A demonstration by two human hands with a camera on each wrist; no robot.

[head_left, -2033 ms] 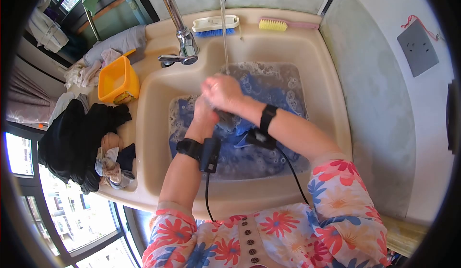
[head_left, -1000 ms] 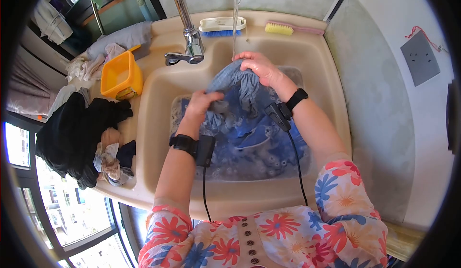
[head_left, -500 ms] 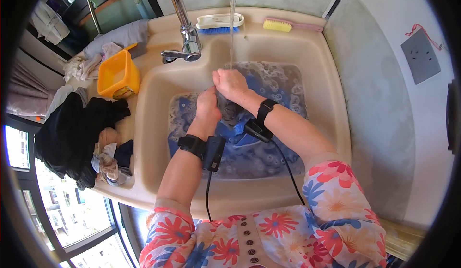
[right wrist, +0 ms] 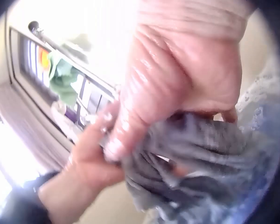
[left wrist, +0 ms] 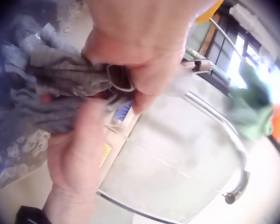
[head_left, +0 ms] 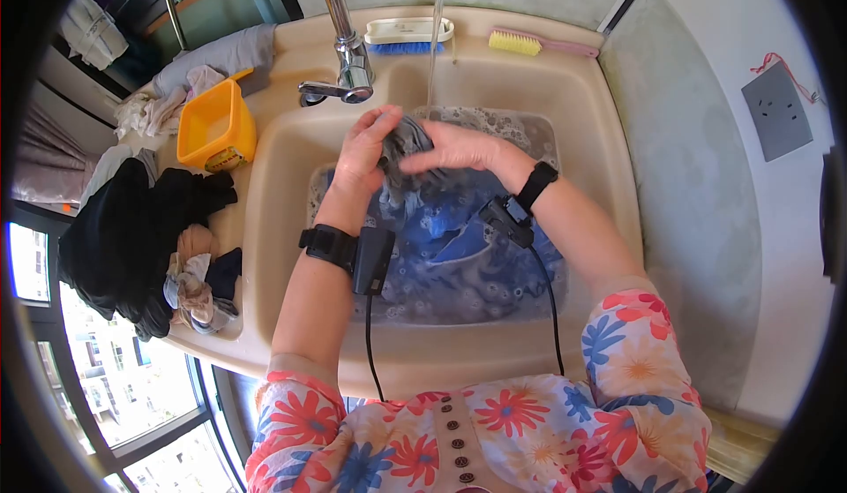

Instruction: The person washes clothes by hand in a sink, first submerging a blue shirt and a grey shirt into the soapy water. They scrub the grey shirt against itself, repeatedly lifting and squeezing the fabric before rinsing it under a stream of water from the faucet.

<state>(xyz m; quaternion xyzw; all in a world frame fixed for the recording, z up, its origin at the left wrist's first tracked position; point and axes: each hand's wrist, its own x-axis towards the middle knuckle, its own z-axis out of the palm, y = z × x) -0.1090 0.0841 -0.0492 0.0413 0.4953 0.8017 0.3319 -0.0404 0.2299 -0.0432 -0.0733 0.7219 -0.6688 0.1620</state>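
A wet grey cloth [head_left: 408, 149] hangs bunched between both hands over the sink water. My left hand [head_left: 360, 150] grips its left side, fingers bent round the top folds; the left wrist view shows a rolled fold of the cloth [left wrist: 70, 74] at the fingers. From the other side my right hand [head_left: 463, 147] holds it, thumb in front and fingers behind, as the right wrist view shows on the grey folds [right wrist: 191, 144]. Below, blue fabric [head_left: 459, 228] soaks in cloudy, sudsy water. A thin stream of water [head_left: 436, 52] falls just behind the hands.
The sink [head_left: 609, 184] has a chrome faucet [head_left: 353, 69] at its back. A blue-bristled brush [head_left: 406, 36] and a pink-handled brush [head_left: 538, 43] lie on the rear ledge. On the left stand a yellow plastic container [head_left: 216, 131] and a heap of black clothing [head_left: 132, 246].
The hands spread the grey cloth apart, came together over it half a second ago, and now stand apart again with it lifted between them. The water keeps running.
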